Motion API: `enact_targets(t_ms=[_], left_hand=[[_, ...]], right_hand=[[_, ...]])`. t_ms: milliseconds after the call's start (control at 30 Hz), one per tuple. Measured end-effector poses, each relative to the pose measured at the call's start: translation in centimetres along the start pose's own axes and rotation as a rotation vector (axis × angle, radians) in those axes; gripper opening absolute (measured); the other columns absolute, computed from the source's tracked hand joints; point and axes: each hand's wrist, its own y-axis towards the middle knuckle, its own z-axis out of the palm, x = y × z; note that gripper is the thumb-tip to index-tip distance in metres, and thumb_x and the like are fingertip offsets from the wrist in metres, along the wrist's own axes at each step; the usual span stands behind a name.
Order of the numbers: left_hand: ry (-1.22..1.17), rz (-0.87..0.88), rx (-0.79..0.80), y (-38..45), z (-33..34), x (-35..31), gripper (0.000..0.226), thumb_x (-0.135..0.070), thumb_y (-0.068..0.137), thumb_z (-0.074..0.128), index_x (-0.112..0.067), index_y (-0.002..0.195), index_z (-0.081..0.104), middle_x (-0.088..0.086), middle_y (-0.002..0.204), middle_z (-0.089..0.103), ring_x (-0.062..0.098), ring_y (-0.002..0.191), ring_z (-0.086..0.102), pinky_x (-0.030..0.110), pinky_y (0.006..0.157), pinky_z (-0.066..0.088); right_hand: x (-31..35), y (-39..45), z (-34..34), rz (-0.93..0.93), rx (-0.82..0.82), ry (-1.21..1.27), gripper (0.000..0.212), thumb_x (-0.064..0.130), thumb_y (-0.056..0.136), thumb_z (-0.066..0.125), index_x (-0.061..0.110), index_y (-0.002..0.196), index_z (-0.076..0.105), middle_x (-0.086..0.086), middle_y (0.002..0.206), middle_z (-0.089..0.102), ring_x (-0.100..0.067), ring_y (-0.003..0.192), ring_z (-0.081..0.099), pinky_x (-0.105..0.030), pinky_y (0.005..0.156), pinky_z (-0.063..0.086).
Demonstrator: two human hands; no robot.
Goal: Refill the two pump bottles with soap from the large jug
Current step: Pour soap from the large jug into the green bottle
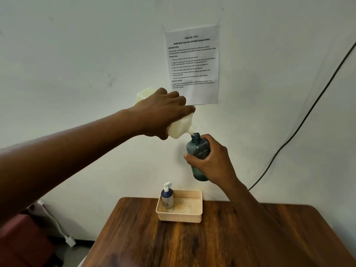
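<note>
My left hand grips a cream-white soap jug, tipped down to the right high above the table. Its spout touches the open mouth of a translucent grey-blue pump bottle, which has no pump head. My right hand holds that bottle upright by its body. A second bottle, dark blue with a white pump head fitted, stands in the left end of a beige plastic basket.
The basket sits at the far edge of a brown wooden table against a white wall. A printed task sheet is taped to the wall. A black cable runs down the wall on the right. A white plug lies on the floor at left.
</note>
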Motion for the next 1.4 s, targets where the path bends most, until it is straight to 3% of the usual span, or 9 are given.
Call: enact_targets(t_ms=[467,833,1400], left_hand=[[0.095,0.053,0.004,0.5,-0.9,0.2,0.101,-0.042,0.07,0.086,-0.028,0.153,0.029,0.0,0.131,0.054,0.025,0.12,0.052,0.041,0.095,0.045],[0.176,0.096,0.024,1.0,-1.7,0.3,0.102,-0.043,0.072,0.086,-0.027,0.153,0.028,0.001,0.132,0.053,0.025,0.122,0.051,0.042,0.097,0.043],[0.25,0.146,0.012,1.5,-2.4,0.4,0.1,-0.04,0.072,0.086,-0.027,0.153,0.029,0.001,0.128,0.054,0.025,0.119,0.05,0.045,0.098,0.045]], right_hand=[[0.1,-0.2,-0.1,0.003,-0.01,0.007,0.062,0.056,0.075,0.079,0.038,0.124,0.046,0.017,0.114,0.057,-0.011,0.097,0.06,-0.019,0.086,0.047],[0.2,-0.2,-0.1,0.007,-0.02,0.0,0.067,0.056,0.075,0.079,0.031,0.13,0.049,0.008,0.125,0.062,-0.013,0.102,0.06,-0.032,0.096,0.053],[0.2,-0.1,0.2,0.012,-0.028,0.012,0.067,0.056,0.074,0.079,0.033,0.13,0.049,0.009,0.126,0.061,-0.012,0.103,0.059,-0.029,0.096,0.05]])
